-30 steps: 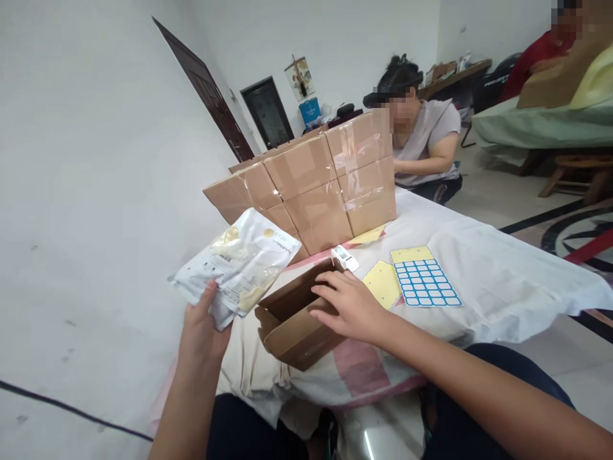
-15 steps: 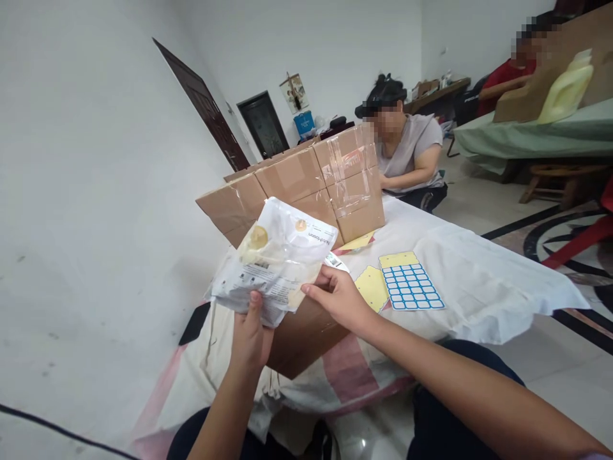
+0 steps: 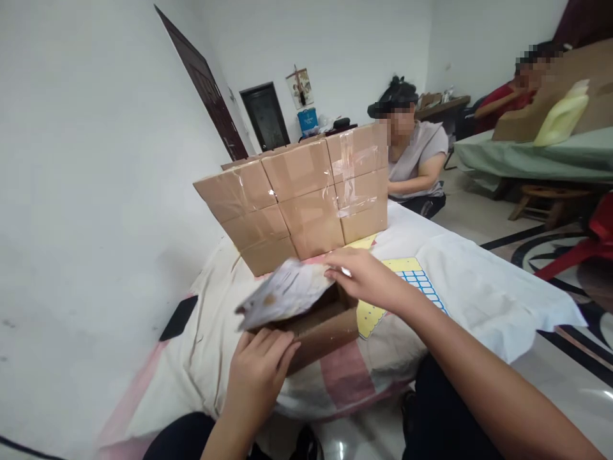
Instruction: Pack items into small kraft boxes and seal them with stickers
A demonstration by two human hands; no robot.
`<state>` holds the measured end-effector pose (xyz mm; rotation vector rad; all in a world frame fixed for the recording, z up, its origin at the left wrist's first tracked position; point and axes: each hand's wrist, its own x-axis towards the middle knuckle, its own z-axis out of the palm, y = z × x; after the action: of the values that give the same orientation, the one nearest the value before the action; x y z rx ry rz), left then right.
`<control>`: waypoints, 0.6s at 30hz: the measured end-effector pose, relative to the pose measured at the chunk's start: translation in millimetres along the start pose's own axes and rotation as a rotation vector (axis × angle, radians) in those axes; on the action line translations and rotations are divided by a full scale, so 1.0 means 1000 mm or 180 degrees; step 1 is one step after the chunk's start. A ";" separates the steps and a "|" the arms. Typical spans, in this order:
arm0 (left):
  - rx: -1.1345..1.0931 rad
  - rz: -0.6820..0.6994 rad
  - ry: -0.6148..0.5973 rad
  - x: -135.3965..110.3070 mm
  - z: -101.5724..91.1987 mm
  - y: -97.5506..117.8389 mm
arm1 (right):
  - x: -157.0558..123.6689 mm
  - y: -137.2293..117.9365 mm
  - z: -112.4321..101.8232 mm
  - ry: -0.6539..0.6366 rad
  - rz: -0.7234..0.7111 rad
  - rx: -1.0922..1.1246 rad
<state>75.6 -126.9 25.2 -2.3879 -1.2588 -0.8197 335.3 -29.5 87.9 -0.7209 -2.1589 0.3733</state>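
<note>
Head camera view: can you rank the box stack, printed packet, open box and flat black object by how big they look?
1. Box stack
2. Printed packet and open box: too alike to rank, since the box is partly hidden
3. Flat black object

Soft, even light; packet (image 3: 287, 294) motion-blurred; tape (image 3: 355, 163) glints.

Head view (close) faces forward, down over the open carton (image 3: 326, 338)
</note>
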 end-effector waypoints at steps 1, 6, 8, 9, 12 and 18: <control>-0.0002 0.0074 0.0080 -0.001 0.001 0.001 | 0.002 -0.001 0.002 -0.0157 -0.0132 -0.0232; -0.0185 0.0253 0.0234 -0.006 0.005 -0.005 | 0.008 -0.012 0.008 -0.0488 -0.0143 -0.1000; -0.0217 0.0391 0.0244 -0.007 0.006 -0.007 | 0.006 -0.018 0.005 -0.0560 -0.0078 -0.1143; -0.0203 0.0446 0.0242 -0.007 0.007 -0.007 | 0.006 -0.021 0.004 -0.0606 -0.0040 -0.1234; -0.0105 0.0585 0.0245 -0.007 0.009 -0.004 | 0.005 -0.030 0.005 -0.0831 0.0076 -0.1674; 0.0024 0.0676 0.0367 -0.010 0.015 -0.001 | 0.010 -0.047 0.014 -0.1550 0.0453 -0.2234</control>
<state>75.2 -124.4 7.5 -2.3794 -0.9435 -0.8706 301.6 -60.8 107.9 -1.2763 -2.7349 -0.1857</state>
